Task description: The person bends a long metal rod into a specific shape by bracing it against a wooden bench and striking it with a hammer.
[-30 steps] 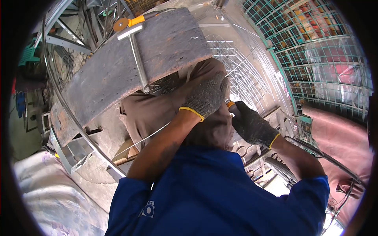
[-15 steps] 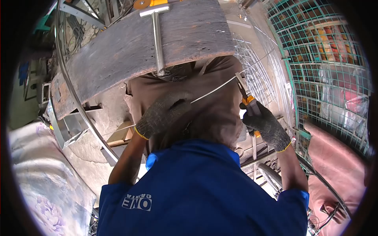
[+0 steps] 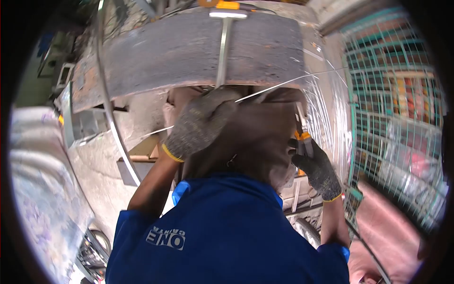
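My left hand, in a dark knit glove with a yellow cuff, is closed around a thin metal rod. The rod sticks out past the wrist on one side and runs up to the right, over the board's front edge. In my gloved right hand is a pair of pliers with orange-and-dark handles, jaws pointing up. The pliers are below the rod and apart from it. Both hands are over my lap, in brown trousers.
A dark worn board lies ahead, bearing a T-shaped metal piece. An orange power tool is at its far edge. Thin rods lie on the floor at right, beside a green wire mesh. A curved metal strip rises at left.
The pliers' jaws were at the rod and are now away from it, lower. My left hand has moved up with the rod, whose far end reaches further right. The view has shifted too.
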Demonstrator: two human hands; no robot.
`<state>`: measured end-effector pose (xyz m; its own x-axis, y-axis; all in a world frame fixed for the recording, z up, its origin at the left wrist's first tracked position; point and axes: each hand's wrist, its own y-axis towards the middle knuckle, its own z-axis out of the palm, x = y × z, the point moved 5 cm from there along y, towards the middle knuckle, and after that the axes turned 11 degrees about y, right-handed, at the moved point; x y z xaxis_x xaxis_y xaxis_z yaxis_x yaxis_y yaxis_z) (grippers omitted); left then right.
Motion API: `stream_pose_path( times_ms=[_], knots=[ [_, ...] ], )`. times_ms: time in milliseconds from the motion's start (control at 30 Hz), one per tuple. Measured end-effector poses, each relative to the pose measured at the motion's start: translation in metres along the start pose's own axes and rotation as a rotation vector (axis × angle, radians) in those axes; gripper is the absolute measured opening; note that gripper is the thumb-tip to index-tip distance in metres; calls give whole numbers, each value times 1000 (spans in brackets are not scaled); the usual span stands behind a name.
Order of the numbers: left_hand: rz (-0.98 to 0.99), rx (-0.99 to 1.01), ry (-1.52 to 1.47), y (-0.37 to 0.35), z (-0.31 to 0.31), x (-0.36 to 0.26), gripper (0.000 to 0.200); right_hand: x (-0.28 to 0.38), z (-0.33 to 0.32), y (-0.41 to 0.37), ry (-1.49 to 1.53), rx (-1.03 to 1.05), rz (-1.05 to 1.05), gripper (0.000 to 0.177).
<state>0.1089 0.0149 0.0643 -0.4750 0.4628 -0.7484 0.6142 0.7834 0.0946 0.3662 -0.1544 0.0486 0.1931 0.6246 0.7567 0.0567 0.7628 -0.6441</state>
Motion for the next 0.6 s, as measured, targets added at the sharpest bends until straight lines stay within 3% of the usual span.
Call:
stream_pose_path(
  times_ms=[33,100,133,167,200,233,267,300,333,367,400,467,600],
  knots=[
    [-40,31,-7,5,-5,-9,34,-3,0,3,-31,-38,8,43],
    [-50,-92,207,17,-8,-41,34,-5,10,11,-36,-1,-13,41],
    [297,-230,302,19,-14,-57,33,-4,14,16,-23,-38,-35,39],
    [409,-392,228,25,-3,-63,34,4,25,20,-83,-41,-41,33],
    [448,-413,110,37,1,-79,19,11,35,21,-141,-51,-53,29],
    [293,-340,53,48,12,-92,17,1,34,29,-8,-9,-210,24],
    [310,-241,-71,58,16,-108,16,-13,19,31,-315,-11,-365,25],
    [194,-125,-163,64,25,-122,19,-28,5,34,-732,73,-486,26],
    [81,-133,-137,71,39,-137,26,-50,-13,43,-1148,143,-612,28],
    [112,-95,-178,73,47,-140,29,-104,-110,89,-1160,168,-621,28],
    [124,-99,-204,74,46,-149,28,-161,-107,122,-1731,-474,-478,37],
    [227,-117,-184,80,44,-161,27,-132,-63,121,-1658,-441,-573,37],
    [251,-209,-254,80,37,-166,26,-64,1,89,-1357,-387,-832,41]
  ],
)
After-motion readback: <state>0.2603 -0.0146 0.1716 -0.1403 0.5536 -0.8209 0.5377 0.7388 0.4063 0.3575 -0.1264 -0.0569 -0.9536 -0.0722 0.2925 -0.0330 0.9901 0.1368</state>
